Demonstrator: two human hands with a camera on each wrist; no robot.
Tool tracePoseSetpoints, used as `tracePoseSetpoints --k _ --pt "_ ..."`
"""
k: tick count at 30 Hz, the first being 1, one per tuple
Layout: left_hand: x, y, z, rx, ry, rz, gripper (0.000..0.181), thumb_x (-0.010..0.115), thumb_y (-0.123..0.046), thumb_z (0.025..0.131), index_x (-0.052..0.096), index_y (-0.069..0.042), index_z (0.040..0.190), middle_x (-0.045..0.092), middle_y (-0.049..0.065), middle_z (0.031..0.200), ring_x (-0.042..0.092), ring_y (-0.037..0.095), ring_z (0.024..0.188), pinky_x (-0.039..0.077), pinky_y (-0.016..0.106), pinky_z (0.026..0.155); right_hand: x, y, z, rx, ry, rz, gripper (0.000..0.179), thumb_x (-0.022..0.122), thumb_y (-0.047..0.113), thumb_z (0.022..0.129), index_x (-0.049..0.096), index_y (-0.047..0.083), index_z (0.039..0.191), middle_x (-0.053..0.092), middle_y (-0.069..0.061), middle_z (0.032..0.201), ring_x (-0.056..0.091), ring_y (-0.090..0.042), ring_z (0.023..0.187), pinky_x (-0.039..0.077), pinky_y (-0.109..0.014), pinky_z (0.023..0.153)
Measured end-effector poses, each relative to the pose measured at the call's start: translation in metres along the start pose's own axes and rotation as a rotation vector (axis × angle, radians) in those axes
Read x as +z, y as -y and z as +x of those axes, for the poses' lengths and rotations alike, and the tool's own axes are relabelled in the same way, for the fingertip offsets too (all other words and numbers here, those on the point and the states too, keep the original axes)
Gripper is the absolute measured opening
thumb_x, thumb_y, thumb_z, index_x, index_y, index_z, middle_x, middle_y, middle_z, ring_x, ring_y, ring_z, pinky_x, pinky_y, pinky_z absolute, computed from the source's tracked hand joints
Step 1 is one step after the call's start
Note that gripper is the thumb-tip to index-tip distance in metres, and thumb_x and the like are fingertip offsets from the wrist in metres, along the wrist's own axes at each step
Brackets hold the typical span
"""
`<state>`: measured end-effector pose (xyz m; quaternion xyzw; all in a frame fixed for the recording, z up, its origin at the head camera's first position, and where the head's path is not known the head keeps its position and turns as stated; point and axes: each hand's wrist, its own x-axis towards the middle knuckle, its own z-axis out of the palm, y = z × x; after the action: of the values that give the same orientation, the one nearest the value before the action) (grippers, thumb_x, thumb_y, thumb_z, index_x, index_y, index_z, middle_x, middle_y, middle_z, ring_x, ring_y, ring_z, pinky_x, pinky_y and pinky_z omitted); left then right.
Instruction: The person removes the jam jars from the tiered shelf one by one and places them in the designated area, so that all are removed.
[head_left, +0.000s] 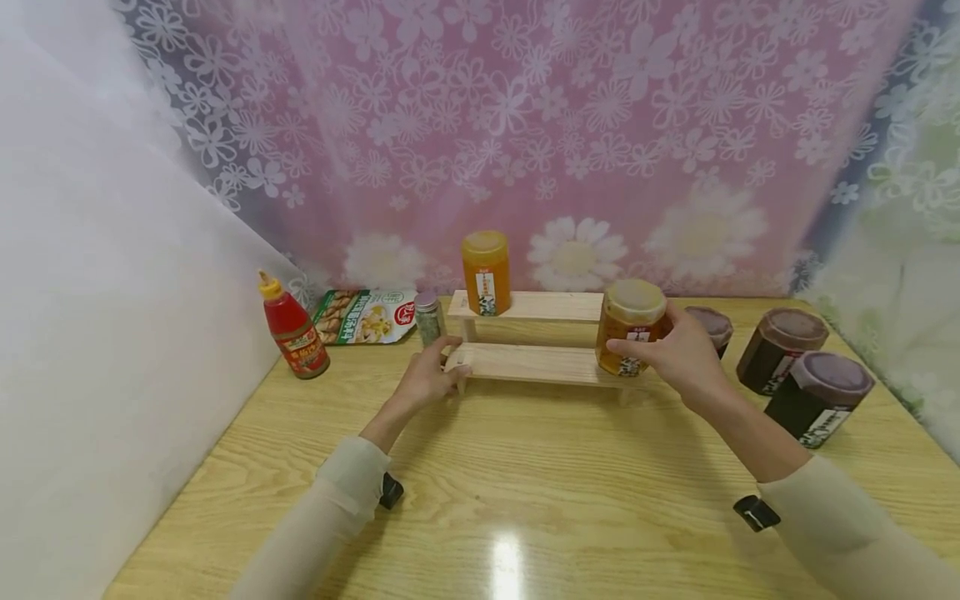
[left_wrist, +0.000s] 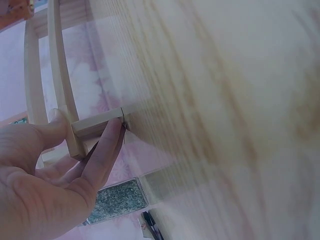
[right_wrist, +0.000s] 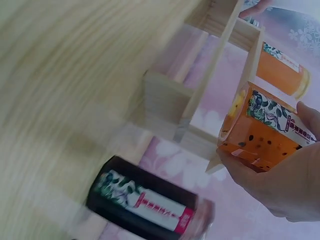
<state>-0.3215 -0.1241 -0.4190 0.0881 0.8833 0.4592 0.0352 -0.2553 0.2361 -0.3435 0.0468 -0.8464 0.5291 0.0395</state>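
Pale sleeves point(head_left: 855, 529) come in along the bottom edge of my head view, above the wood-grained worktop point(head_left: 465, 500). From my remote seat I see the right hand point(head_left: 690, 354) holding an amber jar point(head_left: 628, 315): the thumb lies across its front and the fingers curl round its far right side, so the jar sits left of the palm. That grip is spread just to the jar's width. The jar is at the right end of a wooden stand point(head_left: 536, 360), by the lower tier; I cannot tell whether its base touches the plank. The left hand point(head_left: 426, 379) grips that tier's other end, thumb against the front edge. Just beyond it I see a spice bottle point(head_left: 428, 323). A second amber jar point(head_left: 480, 258) stands upright on the top tier, toward the left. Dark jars point(head_left: 776, 350) stand right of the stand; a red sauce bottle point(head_left: 294, 327) and a food packet point(head_left: 367, 318) are at far left.
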Motion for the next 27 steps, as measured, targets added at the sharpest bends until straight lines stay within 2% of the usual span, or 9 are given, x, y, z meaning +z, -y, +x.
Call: tracePoseSetpoints --k 8,18,27 --pt "0.001 0.001 0.000 -0.006 -0.007 0.001 0.056 0.071 -0.016 0.101 0.051 -0.012 0.152 0.065 0.028 0.120 0.076 0.031 0.079 0.065 0.040 0.070 -0.016 -0.015 -0.018 0.038 -0.003 -0.036 0.092 0.081 0.038 0.092 0.030 0.005 0.162 0.046 -0.028 0.150 0.047 -0.048 0.133 0.047 -0.064 0.102" --pt "0.000 -0.001 -0.001 0.009 -0.012 -0.003 0.055 0.071 -0.015 0.101 0.052 -0.011 0.151 0.065 0.030 0.121 0.076 0.033 0.080 0.065 0.041 0.070 -0.038 -0.034 -0.037 0.129 0.014 -0.145 0.105 0.079 0.052 0.090 0.024 -0.002 0.162 0.041 -0.032 0.154 0.041 -0.054 0.138 0.045 -0.070 0.100" --pt "-0.001 -0.003 -0.003 0.013 -0.003 0.005 0.055 0.070 -0.016 0.102 0.050 -0.008 0.152 0.064 0.030 0.122 0.076 0.033 0.080 0.065 0.040 0.069 -0.051 -0.055 -0.050 0.160 0.019 -0.226 0.107 0.080 0.055 0.088 0.026 -0.005 0.159 0.046 -0.034 0.148 0.047 -0.054 0.131 0.051 -0.062 0.092"
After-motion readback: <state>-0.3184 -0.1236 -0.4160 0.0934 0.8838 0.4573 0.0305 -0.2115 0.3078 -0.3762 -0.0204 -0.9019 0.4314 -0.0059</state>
